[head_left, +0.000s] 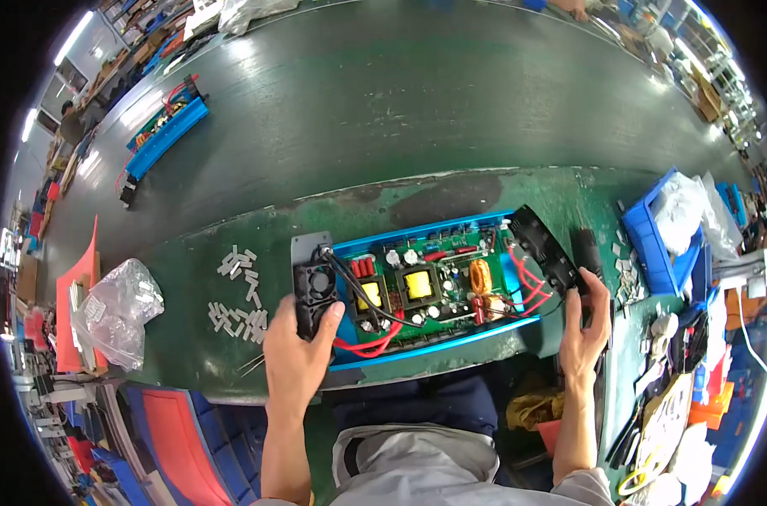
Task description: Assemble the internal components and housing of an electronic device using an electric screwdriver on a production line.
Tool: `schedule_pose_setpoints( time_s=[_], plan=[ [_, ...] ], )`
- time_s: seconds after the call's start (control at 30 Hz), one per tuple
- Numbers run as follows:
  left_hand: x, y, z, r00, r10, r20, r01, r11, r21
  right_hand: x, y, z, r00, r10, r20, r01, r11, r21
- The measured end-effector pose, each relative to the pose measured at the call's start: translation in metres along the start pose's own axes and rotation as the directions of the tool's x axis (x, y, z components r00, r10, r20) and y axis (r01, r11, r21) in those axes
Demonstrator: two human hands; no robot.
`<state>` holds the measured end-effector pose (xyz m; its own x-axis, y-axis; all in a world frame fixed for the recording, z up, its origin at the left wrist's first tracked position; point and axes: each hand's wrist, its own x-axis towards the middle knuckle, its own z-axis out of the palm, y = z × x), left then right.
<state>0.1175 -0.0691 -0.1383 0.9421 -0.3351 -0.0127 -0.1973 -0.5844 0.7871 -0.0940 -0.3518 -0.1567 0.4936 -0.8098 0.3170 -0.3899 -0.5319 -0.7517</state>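
Before me on the green bench lies an open blue metal case (358,366) holding a green circuit board (382,271) with yellow-wound transformers, a copper coil and red wires. My left hand (297,363) grips a black end panel with a small fan (316,282) at the case's left end, thumb and fingers on either side. At the right end, a second black end panel (542,244) stands tilted, joined to the board by red wires. My right hand (588,329) pinches its lower end. A black cylindrical tool (586,251) lies just beyond those fingers.
Small pale strips (247,322) lie scattered left of the case, beside a clear plastic bag (126,312). A blue bin (653,232) with plastic bags stands at the right, near loose metal pieces (628,280). Another blue-cased unit (166,139) rests on the dark surface at the far left.
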Motion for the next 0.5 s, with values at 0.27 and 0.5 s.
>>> schedule_pose_setpoints(
  time_s=[0.27,0.5],
  plan=[
    [-0.006,-0.001,0.011,0.960,0.232,-0.157,-0.216,0.970,0.112,-0.002,0.013,0.008,0.994,0.101,0.045,-0.097,0.992,-0.079],
    [-0.006,-0.003,0.016,0.979,0.172,-0.109,-0.194,0.951,-0.240,0.003,-0.062,0.019,0.906,-0.391,0.164,0.390,0.920,0.038]
  ],
)
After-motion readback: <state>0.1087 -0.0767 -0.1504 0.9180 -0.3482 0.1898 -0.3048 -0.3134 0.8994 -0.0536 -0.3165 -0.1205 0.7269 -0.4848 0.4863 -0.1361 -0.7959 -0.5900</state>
